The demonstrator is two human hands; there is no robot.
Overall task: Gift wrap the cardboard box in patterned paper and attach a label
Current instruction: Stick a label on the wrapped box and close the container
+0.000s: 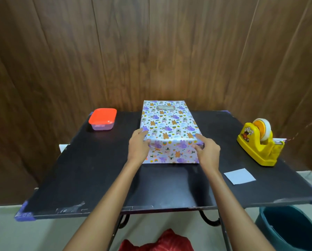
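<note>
Item: wrapped box [169,127], stiff, judged light, surface slick (creases easily). Fingers of left hand [138,148] and right hand [208,151] curl round near corners; sound hold.

The box [167,127], covered in patterned paper, is sitting on the black table [97,178]. The left hand [139,145] is gripping its near left corner, and the right hand [207,151] is gripping its near right corner. A label [165,107] is lying on the top near the far edge. A yellow tape dispenser [260,142] is standing well to the right, with a white paper square [239,176] lying nearer the front. A red-lidded container [102,119] is sitting at the far left.
</note>
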